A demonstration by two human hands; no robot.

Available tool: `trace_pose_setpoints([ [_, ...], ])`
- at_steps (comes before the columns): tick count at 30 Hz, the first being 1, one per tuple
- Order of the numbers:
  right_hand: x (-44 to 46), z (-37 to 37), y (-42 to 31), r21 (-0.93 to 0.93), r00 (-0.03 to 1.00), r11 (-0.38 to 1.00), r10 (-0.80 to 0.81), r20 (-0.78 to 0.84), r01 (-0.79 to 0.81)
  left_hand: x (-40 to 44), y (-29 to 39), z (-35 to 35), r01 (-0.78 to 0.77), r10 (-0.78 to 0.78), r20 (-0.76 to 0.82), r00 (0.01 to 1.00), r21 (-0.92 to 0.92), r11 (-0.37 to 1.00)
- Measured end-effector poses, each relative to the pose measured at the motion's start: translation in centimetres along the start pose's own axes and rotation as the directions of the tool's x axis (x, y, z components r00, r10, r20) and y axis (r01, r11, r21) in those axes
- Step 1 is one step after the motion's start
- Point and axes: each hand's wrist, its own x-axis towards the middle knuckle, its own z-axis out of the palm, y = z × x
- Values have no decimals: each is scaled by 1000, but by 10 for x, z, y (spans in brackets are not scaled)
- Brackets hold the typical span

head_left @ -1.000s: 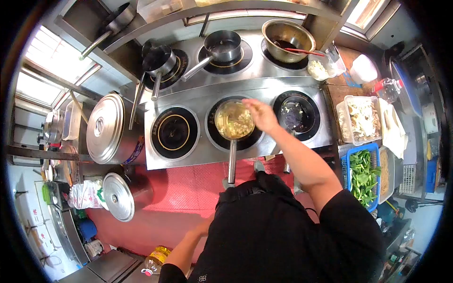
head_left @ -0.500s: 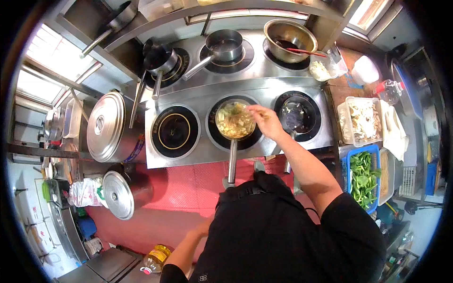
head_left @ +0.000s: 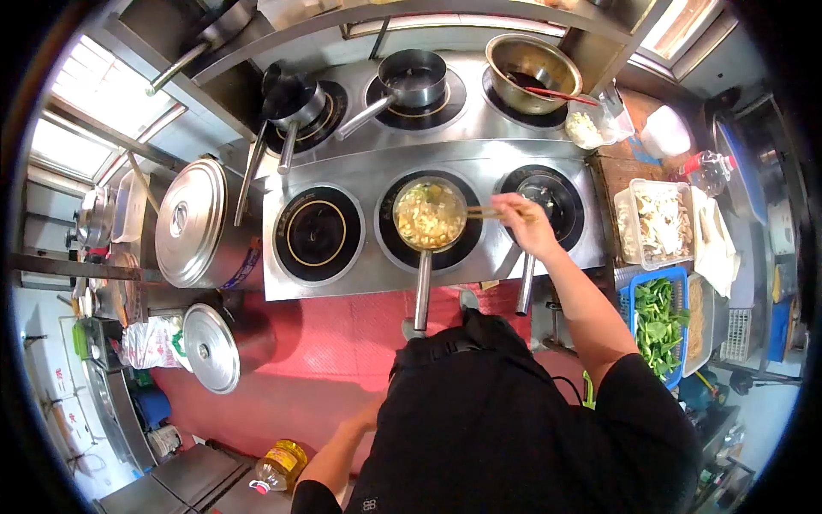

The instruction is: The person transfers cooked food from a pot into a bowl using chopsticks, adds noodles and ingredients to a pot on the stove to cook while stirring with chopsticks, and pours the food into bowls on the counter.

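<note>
My right hand (head_left: 524, 221) is closed round a pair of chopsticks (head_left: 485, 212). Their tips point left, to the rim of a saucepan (head_left: 425, 250) on the front middle burner. Pale diced pieces and some green bits (head_left: 428, 212) lie in liquid inside that pan. Just beyond my right hand, a second saucepan (head_left: 561, 214) with dark contents sits on the front right burner, partly covered by the hand. My left hand (head_left: 370, 416) hangs low beside my dark clothing, which hides its fingers.
Two saucepans (head_left: 413, 79) (head_left: 291, 104) and a metal bowl (head_left: 533, 73) with a red-handled utensil stand on the back burners. Right: a tub of sliced mushrooms (head_left: 659, 224) and a blue basket of greens (head_left: 628, 319). Left: large lidded pots (head_left: 193, 224). An oil bottle (head_left: 281, 465) stands low.
My right hand has moved right and slightly down, away from over the middle saucepan. The chopsticks now show clearly, and the food in the pan has shifted.
</note>
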Motion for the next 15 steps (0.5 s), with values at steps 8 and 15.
trace_pose_setpoints([
  [8,8,50,-3,-84,968,991,-84,238,107,-24,50,0,-24,23,4,1000,48,999],
  [15,25,38,6,15,987,995,-100,-127,102,-23,47,3,-39,45,-47,998,122,992],
])
